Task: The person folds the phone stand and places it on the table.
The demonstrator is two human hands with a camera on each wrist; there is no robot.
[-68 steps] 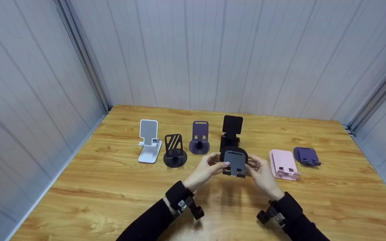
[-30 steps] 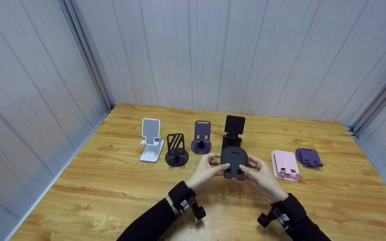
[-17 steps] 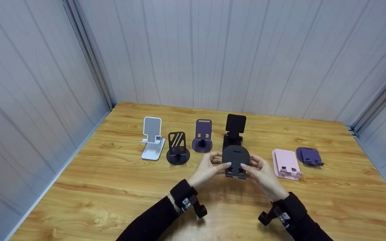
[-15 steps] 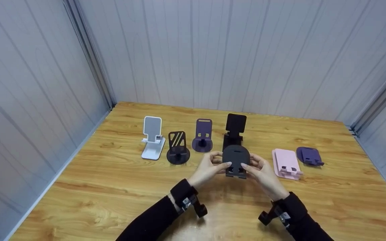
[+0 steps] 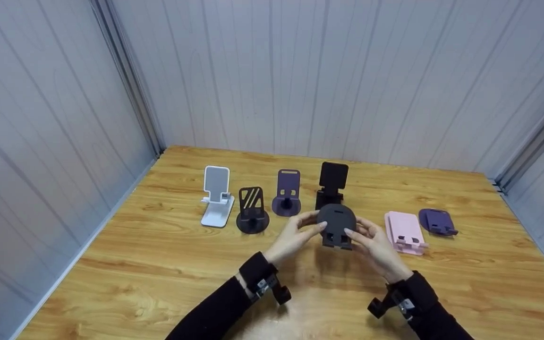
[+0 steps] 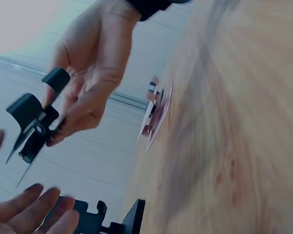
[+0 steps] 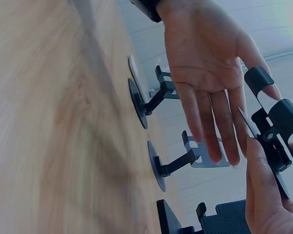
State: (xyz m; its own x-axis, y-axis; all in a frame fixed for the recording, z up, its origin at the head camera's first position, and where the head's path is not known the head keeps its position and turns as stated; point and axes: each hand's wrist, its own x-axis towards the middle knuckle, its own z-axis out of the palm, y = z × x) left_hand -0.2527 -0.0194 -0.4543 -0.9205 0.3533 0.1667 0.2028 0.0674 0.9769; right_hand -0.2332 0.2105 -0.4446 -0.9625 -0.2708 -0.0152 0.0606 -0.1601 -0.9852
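A folded black phone stand [image 5: 337,219] with a round base is held in the air above the table. My right hand [image 5: 378,248] pinches its right side, thumb in front and fingers behind. My left hand [image 5: 293,238] is at the stand's left side, its thumb by the edge. In the right wrist view the left hand [image 7: 205,73] has straight fingers, which do not wrap the stand [image 7: 271,136]. A gap separates the left fingers [image 6: 36,212] from the stand [image 6: 35,139] in the left wrist view. Directly behind stands an unfolded black phone stand [image 5: 333,177].
To the left are unfolded stands: a white one [image 5: 216,179], a black slotted one [image 5: 251,222] and a purple one [image 5: 288,184]. Folded flat on the right lie a pink stand [image 5: 404,229] and a purple stand [image 5: 438,222]. Pale panel walls [image 5: 272,75] enclose the wooden table [image 5: 158,264].
The held stand and both hands have shifted slightly to the right. Its face looks darker than 2.3 seconds ago, from a changed tilt. The left thumb has slid up to the stand's edge.
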